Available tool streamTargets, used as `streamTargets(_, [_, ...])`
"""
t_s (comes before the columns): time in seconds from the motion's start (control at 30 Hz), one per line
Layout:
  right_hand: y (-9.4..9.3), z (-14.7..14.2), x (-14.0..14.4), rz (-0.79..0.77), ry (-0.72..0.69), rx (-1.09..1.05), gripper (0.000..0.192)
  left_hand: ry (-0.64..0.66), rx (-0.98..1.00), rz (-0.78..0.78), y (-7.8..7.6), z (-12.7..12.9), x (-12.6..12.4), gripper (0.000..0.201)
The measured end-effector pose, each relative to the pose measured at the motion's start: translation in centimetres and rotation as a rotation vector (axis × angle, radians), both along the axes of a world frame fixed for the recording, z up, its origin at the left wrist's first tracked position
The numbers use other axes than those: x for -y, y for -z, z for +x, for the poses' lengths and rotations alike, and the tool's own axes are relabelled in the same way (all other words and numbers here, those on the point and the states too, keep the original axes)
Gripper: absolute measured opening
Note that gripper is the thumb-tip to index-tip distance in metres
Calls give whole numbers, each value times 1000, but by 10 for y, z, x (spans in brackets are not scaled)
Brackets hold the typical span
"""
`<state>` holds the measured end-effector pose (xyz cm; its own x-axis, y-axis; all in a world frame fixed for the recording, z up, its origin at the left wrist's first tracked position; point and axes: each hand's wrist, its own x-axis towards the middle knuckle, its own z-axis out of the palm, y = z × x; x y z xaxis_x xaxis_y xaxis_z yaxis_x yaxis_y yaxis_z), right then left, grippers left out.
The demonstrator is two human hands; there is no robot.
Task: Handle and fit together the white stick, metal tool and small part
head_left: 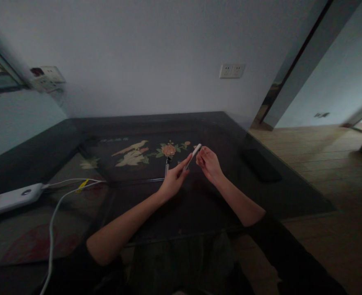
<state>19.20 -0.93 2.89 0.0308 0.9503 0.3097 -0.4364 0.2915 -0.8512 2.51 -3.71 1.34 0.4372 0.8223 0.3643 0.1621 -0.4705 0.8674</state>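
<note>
Both forearms bare, sleeves dark and pushed up near the elbows at the lower edge of the frame. Left forearm runs from lower left up toward centre; left hand (173,180) sits just left of centre, fingers curled, thumb and index extended in a pinch. Right forearm enters from lower right, angled up and left; right hand (208,163) sits just right of centre, fingers bent inward, tips close to those of the left hand.
</note>
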Motion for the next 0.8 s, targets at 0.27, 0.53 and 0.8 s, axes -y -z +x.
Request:
streamTargets(0.27, [-1,0,1,13,-11,-6,37,-4,12,-30,-6,-1,-1,56])
streamTargets(0.53, [-1,-1,2,-19,-7,25,43,-36,83,-45,-5,-2,-4,57])
streamTargets(0.8, [-2,0,1,-11,9,25,42,36,51,-26,-4,1,4,56])
